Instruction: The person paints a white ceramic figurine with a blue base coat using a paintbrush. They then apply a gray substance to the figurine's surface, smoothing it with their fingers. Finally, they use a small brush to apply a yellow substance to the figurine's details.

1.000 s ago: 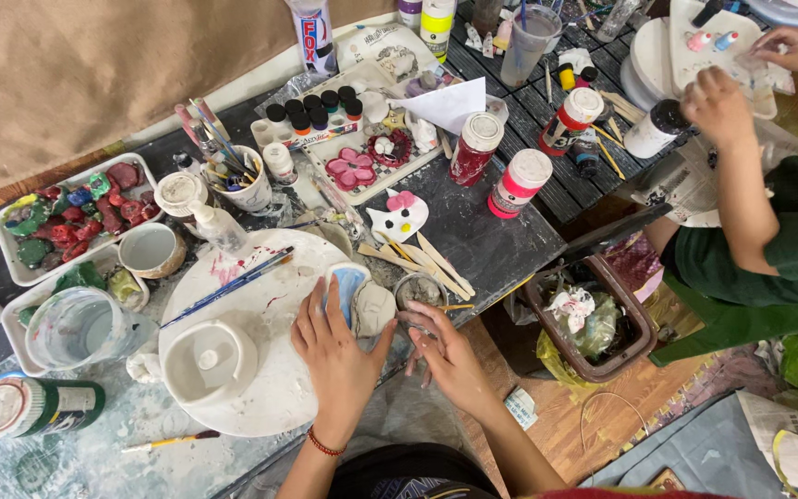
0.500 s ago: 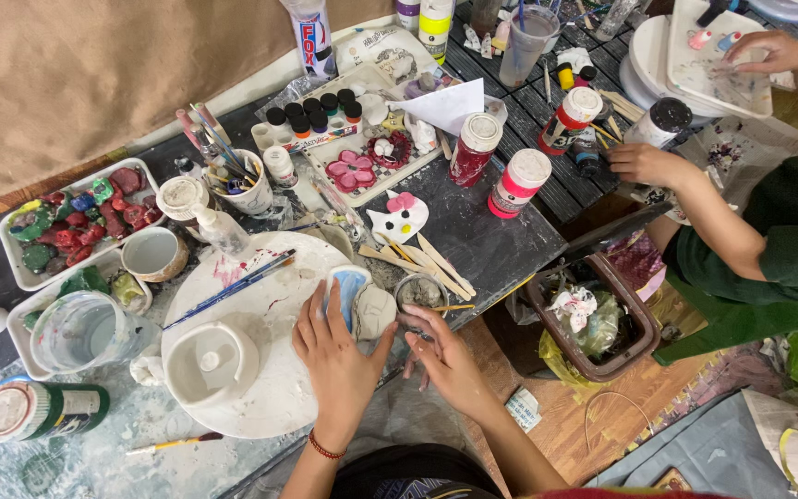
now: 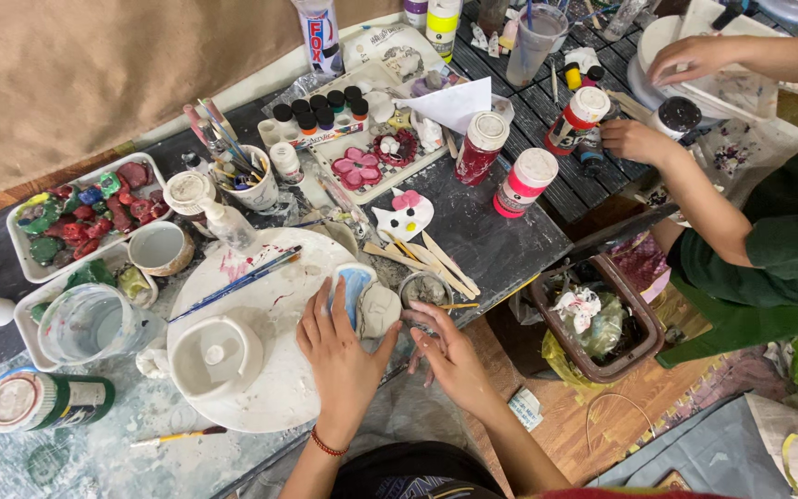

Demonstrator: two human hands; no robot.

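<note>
Hands: left hand (image 3: 342, 356) lies palm down on the round white board (image 3: 274, 388), its fingers (image 3: 323, 310) spread open, thumb touching the small pale clay piece (image 3: 380, 310).
Right hand: right hand (image 3: 450, 356) sits just beside the board's right edge, fingers bent loosely; whether they pinch anything cannot be told.
Clay piece: at the board's right rim, between the two hands, touching a blue and white piece (image 3: 351, 282) that lies under the left fingertips.
Brush: blue paintbrush (image 3: 233, 285) lies slanted across the top of the board.
White dish: white dish (image 3: 216, 351) stands on the left part of the board.
Small tin: round tin (image 3: 423, 288) just right of the board, above the right hand.
Wooden sticks: wooden sticks (image 3: 427, 259) lie fanned on the dark tabletop (image 3: 501, 240), up and right of the board.
Cat figure: white cat figure with pink bow (image 3: 403, 217) above the board's upper right rim.
Water cup: clear cup (image 3: 90, 323) left of the board.
Paint bottles: two red bottles with white caps (image 3: 501, 166) well up and right of the board.
Waste basket: brown basket (image 3: 644, 319) with crumpled tissue, on the floor well right of the board.
Other person: another person's hand (image 3: 634, 140) at the far right touches small bottles, well apart from the board.
</note>
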